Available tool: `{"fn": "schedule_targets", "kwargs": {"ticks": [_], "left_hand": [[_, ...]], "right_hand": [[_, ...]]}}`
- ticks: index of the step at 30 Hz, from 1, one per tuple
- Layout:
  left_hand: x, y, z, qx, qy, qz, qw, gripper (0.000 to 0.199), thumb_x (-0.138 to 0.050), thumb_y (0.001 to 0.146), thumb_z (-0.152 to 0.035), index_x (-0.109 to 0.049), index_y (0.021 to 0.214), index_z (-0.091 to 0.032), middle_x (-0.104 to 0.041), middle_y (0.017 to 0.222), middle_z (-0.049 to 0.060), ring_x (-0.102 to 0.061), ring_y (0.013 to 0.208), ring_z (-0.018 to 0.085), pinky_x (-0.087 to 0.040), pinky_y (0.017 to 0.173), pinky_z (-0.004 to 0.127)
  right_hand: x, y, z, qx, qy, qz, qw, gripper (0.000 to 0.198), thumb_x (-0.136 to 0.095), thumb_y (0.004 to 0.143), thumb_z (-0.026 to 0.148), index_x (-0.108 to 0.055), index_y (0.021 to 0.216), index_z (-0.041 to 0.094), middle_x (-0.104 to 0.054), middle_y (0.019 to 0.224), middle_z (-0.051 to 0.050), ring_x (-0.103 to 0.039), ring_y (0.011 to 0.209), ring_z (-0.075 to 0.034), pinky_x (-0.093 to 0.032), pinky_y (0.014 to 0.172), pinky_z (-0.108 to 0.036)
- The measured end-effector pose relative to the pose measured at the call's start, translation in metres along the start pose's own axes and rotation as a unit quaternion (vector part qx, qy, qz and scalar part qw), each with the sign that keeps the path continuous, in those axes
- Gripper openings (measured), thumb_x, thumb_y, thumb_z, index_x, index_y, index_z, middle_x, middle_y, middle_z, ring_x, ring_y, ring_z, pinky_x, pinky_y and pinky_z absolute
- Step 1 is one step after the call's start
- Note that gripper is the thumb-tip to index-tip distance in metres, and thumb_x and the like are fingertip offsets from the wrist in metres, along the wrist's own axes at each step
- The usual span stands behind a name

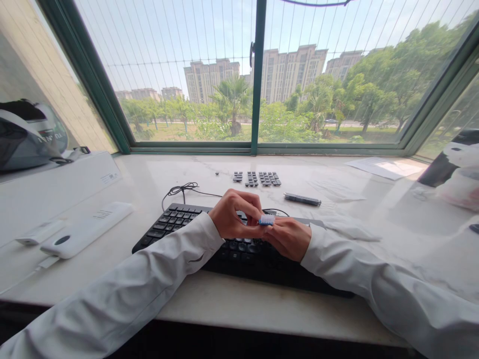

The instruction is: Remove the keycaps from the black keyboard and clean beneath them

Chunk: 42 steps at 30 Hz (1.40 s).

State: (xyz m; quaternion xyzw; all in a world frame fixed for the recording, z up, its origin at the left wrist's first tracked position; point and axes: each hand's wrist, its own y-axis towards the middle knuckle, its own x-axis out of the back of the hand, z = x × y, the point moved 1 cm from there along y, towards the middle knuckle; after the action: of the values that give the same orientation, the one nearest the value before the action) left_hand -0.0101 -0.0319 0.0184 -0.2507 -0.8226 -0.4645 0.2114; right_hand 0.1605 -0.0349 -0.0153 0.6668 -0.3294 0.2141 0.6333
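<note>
My left hand [236,213] and my right hand [287,235] meet above the middle of a black keyboard [168,225]. A small brush [267,219] with white bristles and a blue base shows between their fingertips. My right fingers close round the brush, and its handle is hidden. The left thumb and forefinger are pinched together against the brush head; whatever lies between them cannot be made out. Beyond the keyboard, black keycaps [269,178] lie in groups on the counter, with one single keycap [217,173] apart at the left.
A dark pen-like tool [302,199] lies behind the keyboard. Coiled cable [183,188] rests at its back left. Clear plastic [350,228] and paper [385,167] are on the right. A white device [88,229] and a white box [93,172] stand left, below the window.
</note>
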Motion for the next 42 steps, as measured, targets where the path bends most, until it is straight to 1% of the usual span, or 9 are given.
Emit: {"fn": "schedule_targets", "kwargs": {"ticks": [5, 8, 13, 17, 20, 25, 32, 38, 42], "left_hand": [[-0.004, -0.001, -0.002, -0.022, -0.016, -0.025, 0.999, 0.007, -0.075, 0.069, -0.02, -0.073, 0.072, -0.013, -0.065, 0.07, 0.006, -0.054, 0.051, 0.006, -0.045, 0.047, 0.016], [-0.006, -0.001, -0.003, -0.031, -0.02, -0.043, 0.998, 0.01, -0.074, 0.07, -0.018, -0.075, 0.079, -0.014, -0.066, 0.073, 0.006, -0.056, 0.053, 0.007, -0.047, 0.048, 0.017], [-0.009, -0.001, -0.004, -0.023, -0.014, -0.039, 0.999, 0.011, -0.072, 0.074, -0.023, -0.076, 0.081, -0.015, -0.066, 0.074, 0.007, -0.057, 0.056, 0.008, -0.048, 0.05, 0.017], [-0.01, -0.002, -0.003, -0.023, -0.02, -0.041, 0.999, 0.014, -0.073, 0.073, -0.023, -0.076, 0.085, -0.016, -0.066, 0.075, 0.006, -0.056, 0.054, 0.007, -0.048, 0.05, 0.017], [-0.011, -0.002, -0.003, -0.028, -0.021, -0.039, 0.999, 0.014, -0.073, 0.072, -0.02, -0.076, 0.085, -0.015, -0.066, 0.076, 0.007, -0.056, 0.055, 0.007, -0.048, 0.05, 0.017], [-0.01, -0.002, -0.003, -0.022, -0.006, -0.037, 0.999, 0.014, -0.073, 0.073, -0.022, -0.076, 0.085, -0.016, -0.067, 0.075, 0.007, -0.058, 0.057, 0.008, -0.049, 0.051, 0.018], [-0.011, -0.002, -0.003, -0.026, -0.007, -0.037, 0.999, 0.008, -0.074, 0.072, -0.021, -0.075, 0.077, -0.014, -0.066, 0.071, 0.006, -0.057, 0.054, 0.007, -0.048, 0.05, 0.017], [-0.01, -0.001, -0.003, -0.028, -0.007, -0.029, 0.999, 0.011, -0.074, 0.071, -0.021, -0.075, 0.077, -0.013, -0.066, 0.071, 0.007, -0.056, 0.053, 0.007, -0.047, 0.049, 0.017], [-0.01, -0.001, -0.004, -0.028, -0.008, -0.026, 0.999, 0.013, -0.074, 0.072, -0.026, -0.075, 0.078, -0.014, -0.067, 0.072, 0.007, -0.057, 0.053, 0.008, -0.047, 0.049, 0.018]], "right_hand": [[0.004, 0.0, 0.001, -0.014, 0.001, -0.01, 1.0, 0.008, -0.039, 0.093, 0.015, -0.046, 0.089, 0.016, -0.063, 0.078, -0.006, -0.062, 0.072, -0.013, -0.051, 0.06, -0.023], [0.007, -0.003, 0.0, -0.013, -0.007, 0.0, 1.0, 0.008, -0.038, 0.093, 0.014, -0.046, 0.094, 0.016, -0.063, 0.078, -0.006, -0.062, 0.072, -0.014, -0.051, 0.059, -0.025], [0.01, -0.008, -0.002, -0.021, -0.016, 0.022, 0.999, 0.009, -0.039, 0.093, 0.017, -0.047, 0.096, 0.014, -0.062, 0.074, -0.006, -0.061, 0.066, -0.014, -0.05, 0.056, -0.025], [0.011, -0.009, -0.003, -0.012, -0.03, 0.034, 0.999, 0.011, -0.038, 0.094, 0.017, -0.049, 0.092, 0.014, -0.063, 0.073, -0.006, -0.06, 0.066, -0.014, -0.05, 0.058, -0.025], [0.011, -0.008, -0.003, -0.004, -0.031, 0.03, 0.999, 0.012, -0.037, 0.094, 0.017, -0.049, 0.092, 0.014, -0.064, 0.074, -0.006, -0.06, 0.067, -0.013, -0.05, 0.061, -0.025], [0.011, -0.01, -0.003, -0.018, -0.012, 0.025, 0.999, 0.01, -0.04, 0.093, 0.017, -0.049, 0.092, 0.014, -0.064, 0.077, -0.007, -0.061, 0.069, -0.013, -0.05, 0.061, -0.025], [0.009, -0.014, -0.005, -0.045, 0.005, 0.054, 0.997, 0.011, -0.04, 0.093, 0.017, -0.05, 0.093, 0.013, -0.063, 0.079, -0.007, -0.06, 0.071, -0.014, -0.052, 0.061, -0.026], [0.009, -0.014, -0.003, -0.046, 0.018, 0.044, 0.998, 0.011, -0.04, 0.092, 0.016, -0.05, 0.088, 0.013, -0.062, 0.077, -0.008, -0.06, 0.068, -0.014, -0.051, 0.06, -0.026], [0.008, -0.014, -0.003, -0.05, 0.034, 0.036, 0.998, 0.01, -0.041, 0.092, 0.016, -0.051, 0.089, 0.014, -0.064, 0.081, -0.008, -0.062, 0.074, -0.014, -0.052, 0.064, -0.026]]}}
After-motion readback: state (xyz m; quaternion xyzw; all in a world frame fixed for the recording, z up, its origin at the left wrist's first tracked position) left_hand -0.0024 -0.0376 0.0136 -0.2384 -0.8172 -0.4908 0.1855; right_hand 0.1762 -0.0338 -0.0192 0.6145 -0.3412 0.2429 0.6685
